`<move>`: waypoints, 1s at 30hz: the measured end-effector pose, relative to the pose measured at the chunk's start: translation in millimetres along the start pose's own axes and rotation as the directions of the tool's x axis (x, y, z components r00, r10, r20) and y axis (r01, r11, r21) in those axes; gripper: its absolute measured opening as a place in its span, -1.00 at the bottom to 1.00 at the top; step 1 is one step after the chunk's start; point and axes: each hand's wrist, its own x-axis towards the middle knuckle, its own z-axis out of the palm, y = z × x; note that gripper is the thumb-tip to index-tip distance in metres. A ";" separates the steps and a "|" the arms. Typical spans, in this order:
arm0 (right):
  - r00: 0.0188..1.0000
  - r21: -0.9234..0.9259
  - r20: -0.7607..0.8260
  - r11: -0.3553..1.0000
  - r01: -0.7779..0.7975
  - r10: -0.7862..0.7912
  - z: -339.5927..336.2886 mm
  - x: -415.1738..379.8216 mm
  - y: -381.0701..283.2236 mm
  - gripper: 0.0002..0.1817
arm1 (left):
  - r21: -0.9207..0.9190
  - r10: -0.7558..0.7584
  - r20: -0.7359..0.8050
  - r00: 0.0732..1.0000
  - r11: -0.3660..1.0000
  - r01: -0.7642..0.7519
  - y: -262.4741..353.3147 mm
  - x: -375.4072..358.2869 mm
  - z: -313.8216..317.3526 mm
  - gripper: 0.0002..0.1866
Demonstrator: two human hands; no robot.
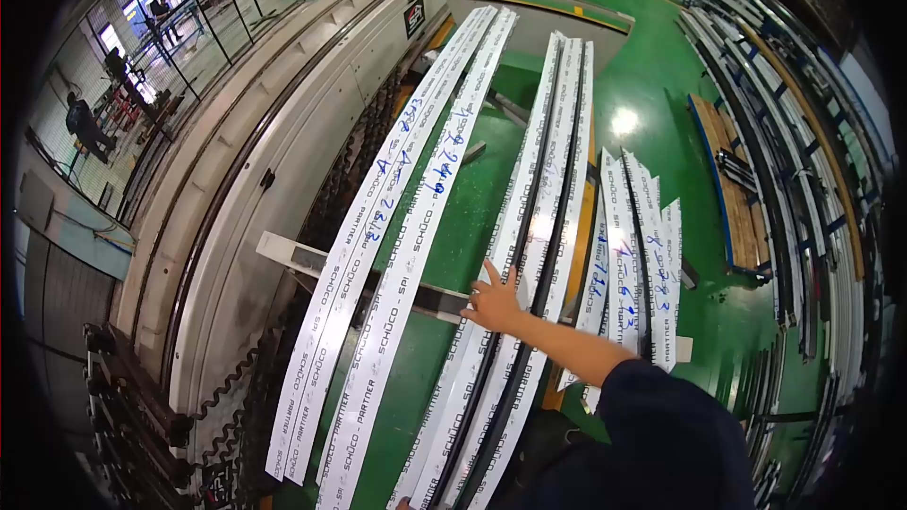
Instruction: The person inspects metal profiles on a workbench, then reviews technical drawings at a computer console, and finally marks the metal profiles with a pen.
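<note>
My right hand [492,304] reaches from the lower right onto a long profile [453,373] wrapped in white printed film. Its fingers are spread somewhat and bend over the profile's left edge. At the bottom edge of the view only a sliver of my left hand [403,503] shows, beside the same profile's near end; its grip is hidden. Just right of the held profile lie more film-wrapped profiles [557,217] with black strips along them. To the left, a pair of long white profiles [378,217] carries blue handwritten numbers.
Shorter marked profiles [619,255] lie to the right. Grey support arms [293,253] run under the long profiles from a large pale machine [283,123]. A wooden-topped cart [727,189] and loaded racks [784,132] stand at right. Behind mesh fencing at left is a person [87,127].
</note>
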 end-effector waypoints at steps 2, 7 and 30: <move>0.991 -0.052 0.007 0.990 0.135 -0.135 5.0 3.3 15.9 -0.43 | 0.037 0.005 0.026 1.000 0.999 -0.006 13.9 6.3 -9.5 -0.34; 0.789 0.006 0.356 0.846 0.534 -0.501 -18.1 13.1 37.9 -0.37 | 0.047 -0.022 -0.005 1.000 0.999 0.022 25.8 13.2 -3.4 -0.40; 0.792 -0.164 0.318 0.792 0.588 -0.522 -9.4 182.3 54.1 -0.22 | 0.027 -0.208 -0.084 0.975 0.977 0.211 54.1 172.4 32.8 -0.23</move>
